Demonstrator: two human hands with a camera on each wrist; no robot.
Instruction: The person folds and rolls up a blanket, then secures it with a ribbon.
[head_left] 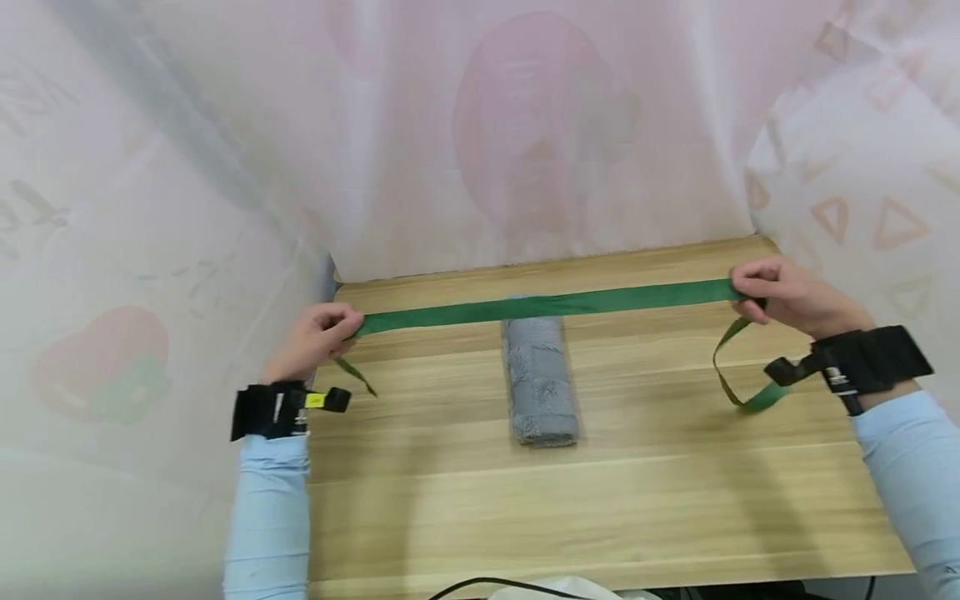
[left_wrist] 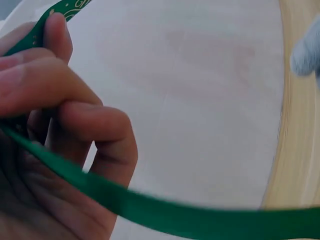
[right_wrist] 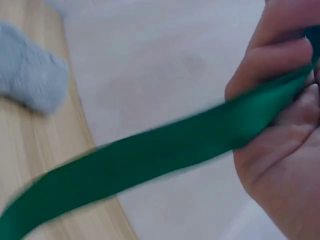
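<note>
Above the rolled grey towel (head_left: 542,382), green ribbon (head_left: 540,306) (taut) pinched between both hands (head_left: 318,333) (head_left: 780,293).

a light wooden table (head_left: 600,500) carries a rolled grey towel (head_left: 540,382) lying lengthwise near its middle. a black cable (head_left: 480,583) crosses the edge nearest the person, below the towel.

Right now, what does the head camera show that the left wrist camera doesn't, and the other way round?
Only the head view shows the right hand pinching the ribbon's other end, the whole wooden table, and the full rolled grey towel under the taut span. Only the left wrist view shows a pale pattern printed on the ribbon's end by the fingertips. Both show the left hand pinching the green ribbon.
</note>
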